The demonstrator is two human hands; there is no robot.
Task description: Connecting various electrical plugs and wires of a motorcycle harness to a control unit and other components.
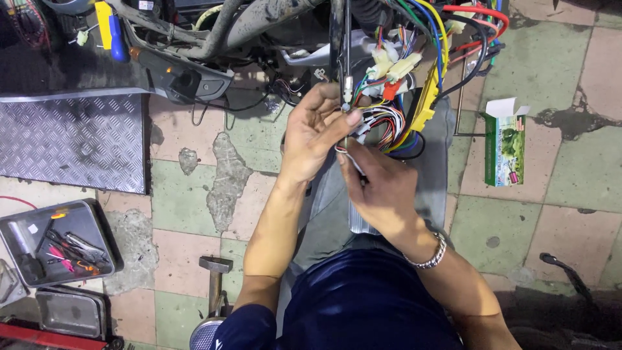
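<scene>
Both hands met at the middle of the frame over a tangled bundle of thin, multicoloured insulated wires [387,123] that hung from the frame of a stripped-down scooter [259,26]. The left hand [314,133] was closed in a pinch, thumb and fingertips pressed on a small pale plastic connector [348,97] at the bundle's upper edge. The right hand [382,185], a silver chain bracelet [429,256] on its wrist, was curled around a few strands just below; what exactly lay inside its fingers could not be told.

Such wires looked light, limp and springy, likely to slip through a loose grip, and their cores could break if bent sharply or pulled. The rigid plugs seemed the safer places to take hold, rather than the soft insulation. A flat yellow plastic strip [427,97] ran down beside the bundle.

Around them, the floor of worn green and pink tiles [570,162] showed cracked, patched cement. A ridged metal tread plate [71,139] lay at the left, a dark shallow tray of small hand tools [58,243] nearer, a steel-headed hammer [215,272] by the knee, and a green cardboard box [505,146] with an open flap at the right.
</scene>
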